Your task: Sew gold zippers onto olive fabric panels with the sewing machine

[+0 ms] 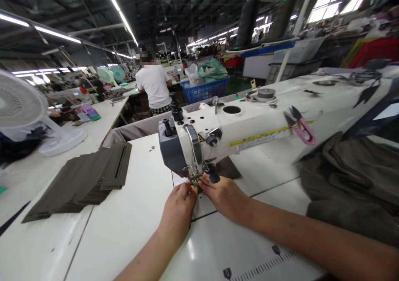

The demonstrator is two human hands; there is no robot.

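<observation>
At the needle of a white sewing machine (262,127), my left hand (180,204) and my right hand (226,195) come close together. My left fingers are closed in a pinch at the front left of the presser foot (195,179). On the other side, my right thumb and fingers press together beside the foot, partly behind a dark knob. Between them is an olive fabric piece (230,168); most of it shows flat on the bed behind the foot, and its near end is largely hidden by my fingers.
Left of the machine lies a fanned stack of olive fabric panels (90,173). Olive cloth (352,181) is heaped at right. Pink thread snips (301,127) rest on the machine arm. A white fan (59,135) stands far left. A person in a white shirt (154,85) works ahead, near a blue crate (204,92).
</observation>
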